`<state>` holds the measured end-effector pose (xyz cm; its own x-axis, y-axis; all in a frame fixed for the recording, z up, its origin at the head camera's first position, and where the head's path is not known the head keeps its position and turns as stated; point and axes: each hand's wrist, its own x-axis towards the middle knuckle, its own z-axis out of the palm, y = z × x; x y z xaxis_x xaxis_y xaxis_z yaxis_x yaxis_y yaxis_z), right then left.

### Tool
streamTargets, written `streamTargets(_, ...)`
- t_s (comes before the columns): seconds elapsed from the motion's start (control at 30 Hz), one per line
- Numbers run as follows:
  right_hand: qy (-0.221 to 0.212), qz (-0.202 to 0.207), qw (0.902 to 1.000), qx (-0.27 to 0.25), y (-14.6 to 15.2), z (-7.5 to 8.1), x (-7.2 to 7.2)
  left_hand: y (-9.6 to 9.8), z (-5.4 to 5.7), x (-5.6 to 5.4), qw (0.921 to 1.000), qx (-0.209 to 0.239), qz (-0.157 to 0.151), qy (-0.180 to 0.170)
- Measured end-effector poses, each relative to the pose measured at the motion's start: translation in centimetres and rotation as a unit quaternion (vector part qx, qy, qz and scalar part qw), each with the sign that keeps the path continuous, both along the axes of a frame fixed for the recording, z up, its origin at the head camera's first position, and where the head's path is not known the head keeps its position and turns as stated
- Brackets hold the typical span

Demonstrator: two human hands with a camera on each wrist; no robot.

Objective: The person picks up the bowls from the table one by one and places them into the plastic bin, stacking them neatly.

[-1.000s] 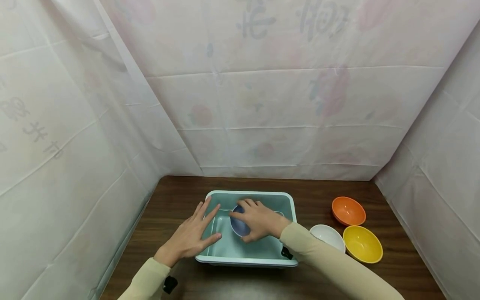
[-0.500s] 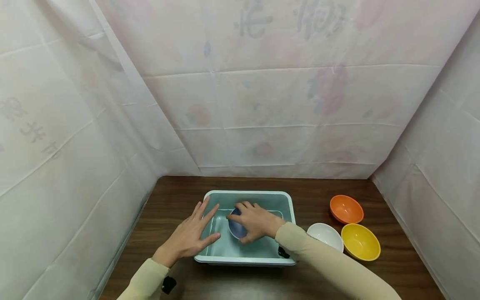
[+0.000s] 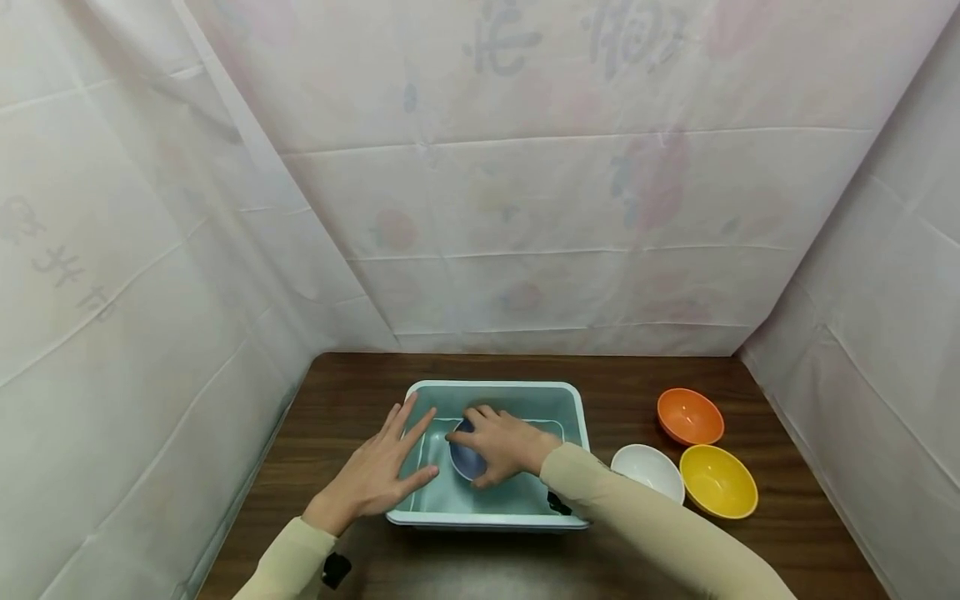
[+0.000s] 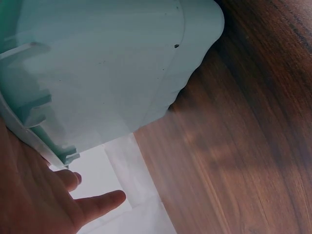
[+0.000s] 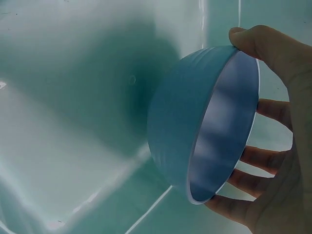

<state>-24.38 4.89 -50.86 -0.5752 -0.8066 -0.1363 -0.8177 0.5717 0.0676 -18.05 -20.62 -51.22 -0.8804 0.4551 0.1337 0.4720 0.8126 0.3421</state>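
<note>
A pale green plastic basin [image 3: 487, 522] stands on the dark wooden table. Inside it, my right hand [image 3: 504, 445] grips a blue bowl [image 3: 467, 461] by the rim, thumb on one side and fingers spread along the other. The right wrist view shows that bowl [image 5: 180, 117] tilted close over the basin floor, its mouth toward my palm. My left hand [image 3: 375, 477] lies at the basin's left edge with fingers straight and spread, holding nothing. In the left wrist view, the left hand [image 4: 39, 195] is right at the rim, beside the basin's outer wall [image 4: 112, 73].
To the right of the basin, a white bowl [image 3: 648, 473], a yellow bowl [image 3: 718, 482] and an orange bowl [image 3: 690, 417] sit close together on the table [image 3: 352, 375]. My right forearm passes near the white bowl. White printed sheets [image 3: 540, 200] hang behind and at both sides.
My right hand has shifted slightly left within the basin, carrying the blue bowl along. My left hand stays at the basin's edge. The whole view has drifted slightly.
</note>
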Motion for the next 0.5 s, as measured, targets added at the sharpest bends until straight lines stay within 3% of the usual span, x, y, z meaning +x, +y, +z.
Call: streamTargets(0.5, 0.006, -0.006, 0.9997, 0.022, -0.82, -0.91, -0.41, 0.00, -0.22, -0.15, 1.0000, 0.001, -0.001, 0.009)
